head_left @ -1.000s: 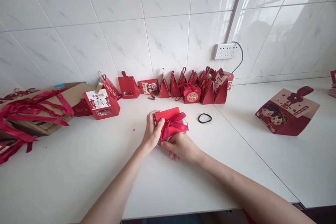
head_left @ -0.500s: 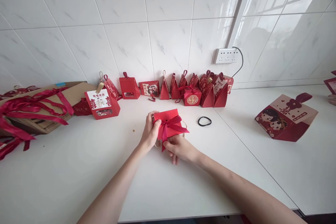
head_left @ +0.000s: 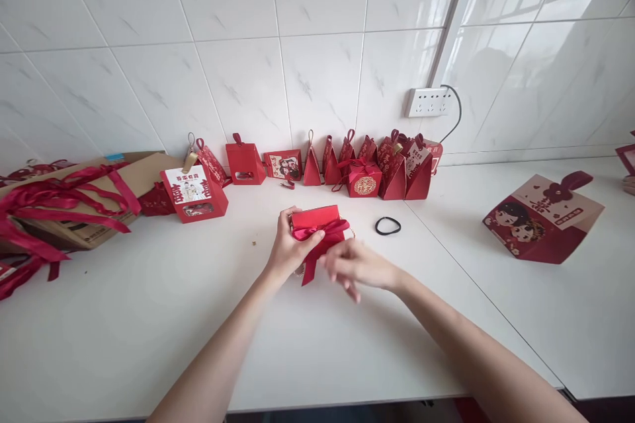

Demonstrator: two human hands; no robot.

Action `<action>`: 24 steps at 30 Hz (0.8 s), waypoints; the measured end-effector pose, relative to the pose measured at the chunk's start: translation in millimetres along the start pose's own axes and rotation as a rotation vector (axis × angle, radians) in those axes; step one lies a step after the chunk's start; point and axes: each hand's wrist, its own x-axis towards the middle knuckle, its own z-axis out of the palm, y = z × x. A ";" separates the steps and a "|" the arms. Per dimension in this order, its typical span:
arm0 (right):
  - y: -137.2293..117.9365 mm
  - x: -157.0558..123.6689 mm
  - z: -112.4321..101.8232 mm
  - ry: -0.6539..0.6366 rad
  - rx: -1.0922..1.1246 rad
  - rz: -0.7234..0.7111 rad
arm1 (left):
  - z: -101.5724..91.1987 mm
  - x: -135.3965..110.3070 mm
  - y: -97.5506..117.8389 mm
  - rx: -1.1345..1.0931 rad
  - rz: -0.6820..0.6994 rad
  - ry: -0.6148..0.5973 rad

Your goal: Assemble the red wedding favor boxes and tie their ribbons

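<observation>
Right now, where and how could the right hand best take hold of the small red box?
Probably by its right edge, with the right hand coming from the right: the left hand clasps the left side of the small red box, and the ribbon bow lies across its face, where a pinch might spoil it. Mind the cord there.

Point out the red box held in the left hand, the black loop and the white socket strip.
Red box (head_left: 316,216): head view, on its far upper panel.
Black loop (head_left: 388,233): head view, on its near edge.
White socket strip (head_left: 428,103): head view, middle of its front.
</observation>
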 end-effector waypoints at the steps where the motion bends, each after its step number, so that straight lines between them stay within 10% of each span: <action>1: -1.5 -1.0 -4.9 0.154 0.028 -0.087 | -0.6 0.2 0.0 0.001 -0.013 0.000; 6: 8.0 4.3 -23.9 0.698 -0.017 -0.297 | -4.8 0.9 3.1 0.012 -0.044 -0.034; 12: 25.0 15.4 -21.6 0.513 -0.100 -0.258 | -7.2 0.0 2.5 0.035 -0.014 -0.128; 18: 24.8 19.1 -15.7 0.475 0.116 -0.216 | 2.9 -2.2 -14.9 0.054 0.165 0.169; 24: 24.0 21.0 -16.6 0.516 0.208 -0.213 | 1.2 -0.9 -11.7 0.093 0.202 0.176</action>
